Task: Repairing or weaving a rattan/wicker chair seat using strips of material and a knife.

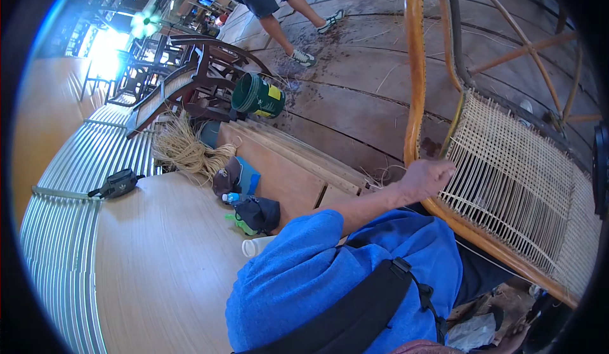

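A wooden chair frame (415, 68) with an orange-brown finish lies tilted at my right. Pale woven cane (514, 141) fills its panel: a tight open mesh on the far part, mostly parallel strands on the part nearest me. My left hand (428, 180) reaches across to the panel's left edge, beside the curved rail. Its fingers are closed in a pinch at the strands; what they grip is too small to make out. One thin loose strand (488, 257) runs below the near rail. I cannot make out my right hand; the chair's near side is dark and cluttered.
Left of me is a pale wooden tabletop (165, 252) with a dark cap, bottle and black bag (259, 214). A cane bundle (190, 148), wooden boards (279, 170) and a green bucket (259, 95) lie beyond. Another person's legs (269, 27) stand on the slab floor.
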A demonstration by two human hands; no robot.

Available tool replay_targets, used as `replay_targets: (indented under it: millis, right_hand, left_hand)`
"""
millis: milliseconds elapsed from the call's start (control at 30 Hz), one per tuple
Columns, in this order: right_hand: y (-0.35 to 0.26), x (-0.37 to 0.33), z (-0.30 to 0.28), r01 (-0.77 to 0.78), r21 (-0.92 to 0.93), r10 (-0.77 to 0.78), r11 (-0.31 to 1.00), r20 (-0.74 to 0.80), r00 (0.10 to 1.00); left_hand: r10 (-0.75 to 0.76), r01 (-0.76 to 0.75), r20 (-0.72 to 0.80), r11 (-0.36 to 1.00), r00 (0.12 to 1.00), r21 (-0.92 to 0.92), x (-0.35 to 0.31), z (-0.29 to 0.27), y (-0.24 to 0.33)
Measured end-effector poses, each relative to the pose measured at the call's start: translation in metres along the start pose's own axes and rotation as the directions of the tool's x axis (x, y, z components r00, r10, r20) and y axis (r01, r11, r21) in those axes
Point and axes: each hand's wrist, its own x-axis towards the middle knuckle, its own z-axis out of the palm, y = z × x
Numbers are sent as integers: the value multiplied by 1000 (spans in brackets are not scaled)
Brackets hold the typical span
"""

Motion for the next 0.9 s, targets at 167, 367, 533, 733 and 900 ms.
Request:
replay_targets:
  millis: [167, 367, 533, 733, 900]
  right_hand:
    - [-26, -157, 107, 32, 485, -337, 874, 556, 760]
    - [-30, -299, 361, -376, 217, -30, 901, 895, 445]
    - [-17, -308, 408, -290, 40, 54, 956, 950, 309]
    - [-26, -261, 468, 942, 56, -568, 332, 809, 152]
    - [-22, -260, 507, 997, -15, -553, 77, 831, 55]
  left_hand:
    - [277, -128, 581, 950, 765, -284, 1, 24, 57]
    - [-14, 166, 272, 821, 962, -547, 7, 41, 54]
    - [-336, 467, 326, 668, 884, -580, 11, 28, 16]
    - [-599, 635, 298, 493, 743, -595, 20, 12, -17]
    - [-685, 771, 443, 283, 579, -571, 30, 24, -25]
